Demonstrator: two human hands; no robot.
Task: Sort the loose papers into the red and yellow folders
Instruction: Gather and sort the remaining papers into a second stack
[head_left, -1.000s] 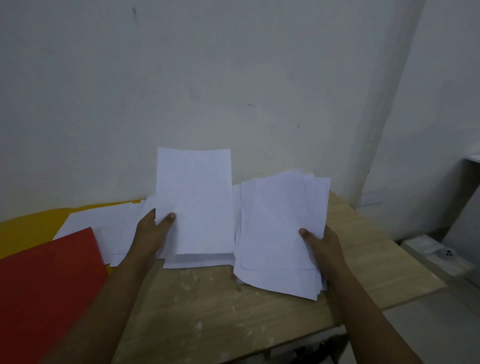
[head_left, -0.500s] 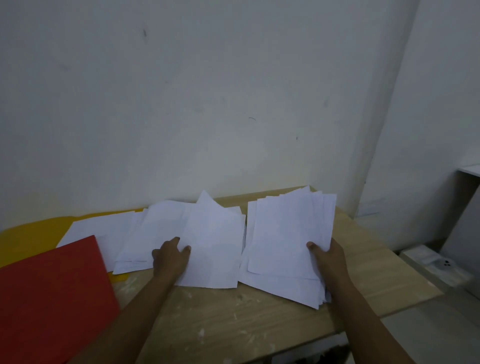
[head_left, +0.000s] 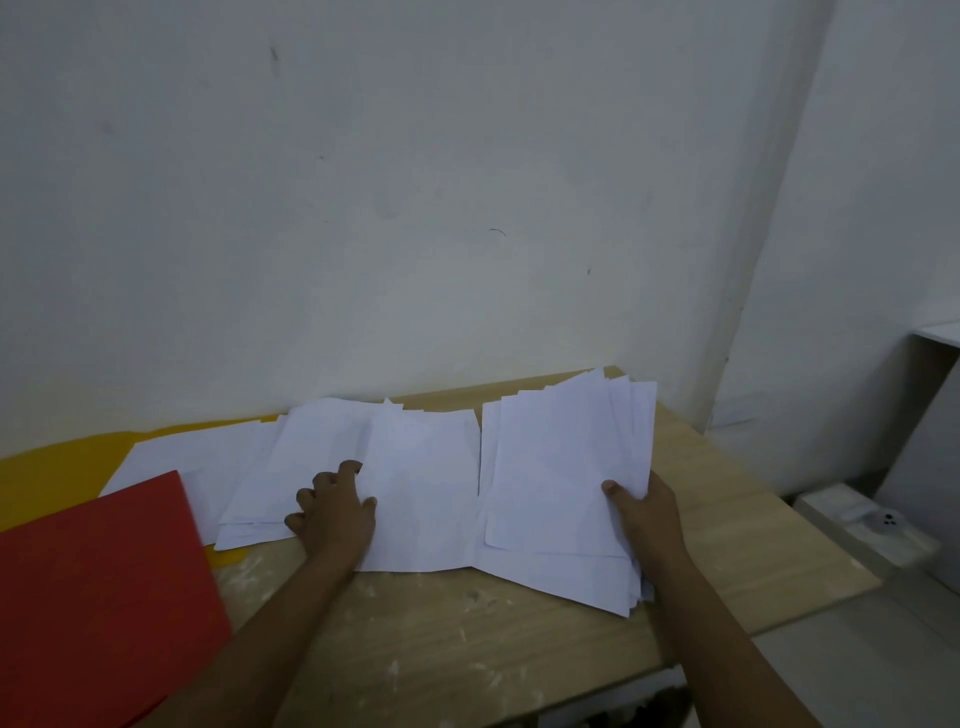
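Spanning the scene is a wooden table against the wall, the red folder lying at its left end, overlapping the yellow folder behind it. Loose white sheets are spread across the middle, overlapping the yellow folder. The right hand grips a fanned stack of papers, thumb on top. The left hand rests on the spread sheets, fingers bent, pinching nothing visible.
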